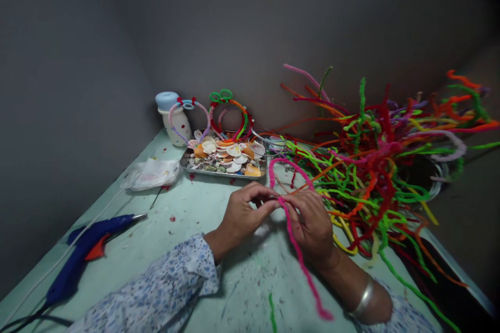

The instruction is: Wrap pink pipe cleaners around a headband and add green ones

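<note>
Pinching pink pipe cleaner (299,250) — both hands' grip

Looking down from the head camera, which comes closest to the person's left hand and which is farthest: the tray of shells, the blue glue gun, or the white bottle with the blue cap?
From the left hand:
1. Tray of shells, just beyond the hand.
2. White bottle, farther back in the corner, left of the tray.
3. Blue glue gun, far off to the left, near the table edge.
</note>
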Available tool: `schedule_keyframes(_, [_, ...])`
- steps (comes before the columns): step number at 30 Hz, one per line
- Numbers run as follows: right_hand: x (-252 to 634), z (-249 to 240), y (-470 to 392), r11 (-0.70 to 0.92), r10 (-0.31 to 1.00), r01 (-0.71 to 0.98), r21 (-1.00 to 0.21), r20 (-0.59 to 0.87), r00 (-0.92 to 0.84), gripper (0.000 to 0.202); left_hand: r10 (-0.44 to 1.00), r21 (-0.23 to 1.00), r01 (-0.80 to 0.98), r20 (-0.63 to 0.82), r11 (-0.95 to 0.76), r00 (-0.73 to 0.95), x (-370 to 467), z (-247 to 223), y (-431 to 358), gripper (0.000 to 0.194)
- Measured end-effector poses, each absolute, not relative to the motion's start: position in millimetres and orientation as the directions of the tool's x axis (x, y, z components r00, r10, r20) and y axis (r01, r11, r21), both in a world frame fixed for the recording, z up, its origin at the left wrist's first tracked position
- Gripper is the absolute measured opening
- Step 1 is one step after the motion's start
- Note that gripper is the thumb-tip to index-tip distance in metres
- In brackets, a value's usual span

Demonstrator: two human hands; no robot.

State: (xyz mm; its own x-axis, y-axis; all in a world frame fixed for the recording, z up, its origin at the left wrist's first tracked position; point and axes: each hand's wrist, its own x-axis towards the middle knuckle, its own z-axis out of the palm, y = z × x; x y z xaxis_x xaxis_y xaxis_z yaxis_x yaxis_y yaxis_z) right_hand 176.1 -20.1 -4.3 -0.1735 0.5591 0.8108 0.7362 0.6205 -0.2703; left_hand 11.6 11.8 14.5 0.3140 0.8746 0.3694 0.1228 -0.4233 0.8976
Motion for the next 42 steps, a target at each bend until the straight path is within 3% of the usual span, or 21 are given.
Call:
schedule_keyframes(11, [177.1,-4.8,-19.2,0.626,0.539,0.747,-0.226,0.817,-0.205,0.022,0.91,0.932,0.11,0.303,-0.345,0.284,13.4,19.9,8.6,0.014])
schedule_keyframes(32, [172.6,-2.1,-22.2,0.636,0.52,0.744,-0.205,0.826,-0.217,0.025,0.891,0.918,0.127,0.321,-0.376,0.32,13.1,22.1,1.9,0.012])
schedule_keyframes(42, [173.2,-5.5,-21.9,0.635,0.524,0.743,-0.213,0.825,-0.211,0.023,0.932,0.97,0.07,0.202,-0.233,0.3,15.4,18.5,4.1,0.016])
